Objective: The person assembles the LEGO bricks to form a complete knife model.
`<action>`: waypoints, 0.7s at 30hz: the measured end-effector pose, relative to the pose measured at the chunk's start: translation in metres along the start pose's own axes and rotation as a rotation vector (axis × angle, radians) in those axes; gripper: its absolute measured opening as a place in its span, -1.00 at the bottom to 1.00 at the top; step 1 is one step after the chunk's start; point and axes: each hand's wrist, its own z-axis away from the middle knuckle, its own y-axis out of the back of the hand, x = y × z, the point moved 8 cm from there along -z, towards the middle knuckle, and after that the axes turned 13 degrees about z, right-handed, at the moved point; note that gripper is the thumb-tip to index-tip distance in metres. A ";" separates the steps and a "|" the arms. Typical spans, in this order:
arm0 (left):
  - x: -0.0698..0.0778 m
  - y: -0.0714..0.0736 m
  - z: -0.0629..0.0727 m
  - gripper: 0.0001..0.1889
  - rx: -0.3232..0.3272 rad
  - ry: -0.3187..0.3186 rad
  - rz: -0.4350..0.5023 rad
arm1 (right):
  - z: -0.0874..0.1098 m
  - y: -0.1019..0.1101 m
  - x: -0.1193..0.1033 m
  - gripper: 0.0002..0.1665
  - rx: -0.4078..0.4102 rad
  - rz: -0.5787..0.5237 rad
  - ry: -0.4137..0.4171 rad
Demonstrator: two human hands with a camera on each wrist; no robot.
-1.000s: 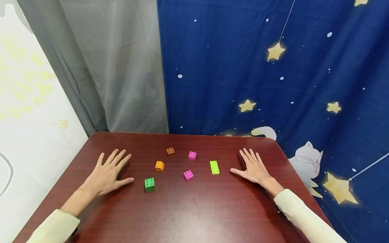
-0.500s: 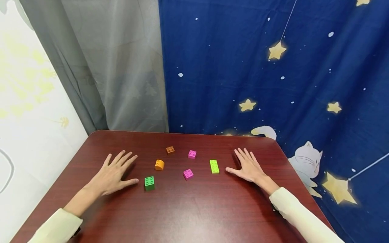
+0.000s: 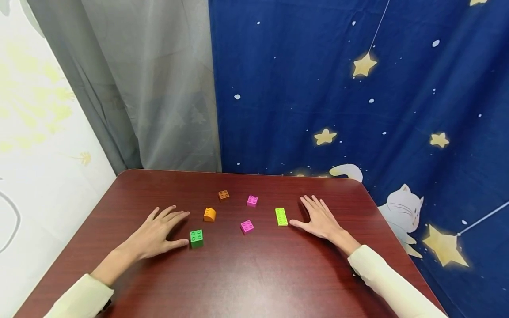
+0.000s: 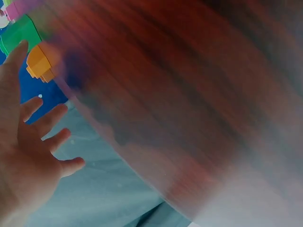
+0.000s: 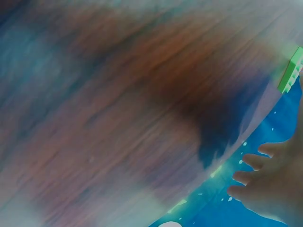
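Note:
My left hand (image 3: pixel 157 234) is spread over the table with its thumb tip right beside the green toy brick (image 3: pixel 196 238). In the left wrist view that thumb overlaps the green brick, and an orange curved brick (image 4: pixel 40 62) shows near the fingers. On the right, my right hand (image 3: pixel 320 219) hovers with fingers apart, its thumb close to the lime-green long brick (image 3: pixel 281 217). Neither hand holds anything. Two magenta bricks (image 3: pixel 247 227) lie between the hands, one farther back. A brown flat brick (image 3: pixel 223 195) rests behind the orange one.
All the bricks lie on a dark red wooden table (image 3: pixel 254 274) with rounded far corners. Behind it hang a grey curtain (image 3: pixel 171 88) and a blue star-patterned curtain (image 3: pixel 278 88). A white patterned cloth (image 3: pixel 47 176) hangs at the left.
Both hands have moved inward: the left to the right, toward the green brick, and the right to the left, toward the lime-green brick. The bricks keep their places on the table.

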 end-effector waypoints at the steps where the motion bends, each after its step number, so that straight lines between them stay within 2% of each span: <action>1: 0.001 -0.001 0.000 -0.15 -0.005 0.002 0.011 | 0.000 0.000 -0.002 0.31 -0.001 -0.006 0.003; 8: 0.007 -0.010 -0.001 -0.19 -0.035 0.005 0.052 | -0.001 -0.001 -0.015 0.30 -0.019 -0.020 0.011; 15: 0.016 -0.012 -0.004 -0.24 0.000 -0.045 0.110 | -0.003 -0.003 -0.027 0.26 -0.016 -0.024 0.021; 21: 0.017 -0.015 -0.005 -0.31 0.005 -0.029 0.163 | -0.004 -0.003 -0.036 0.23 0.011 -0.028 0.035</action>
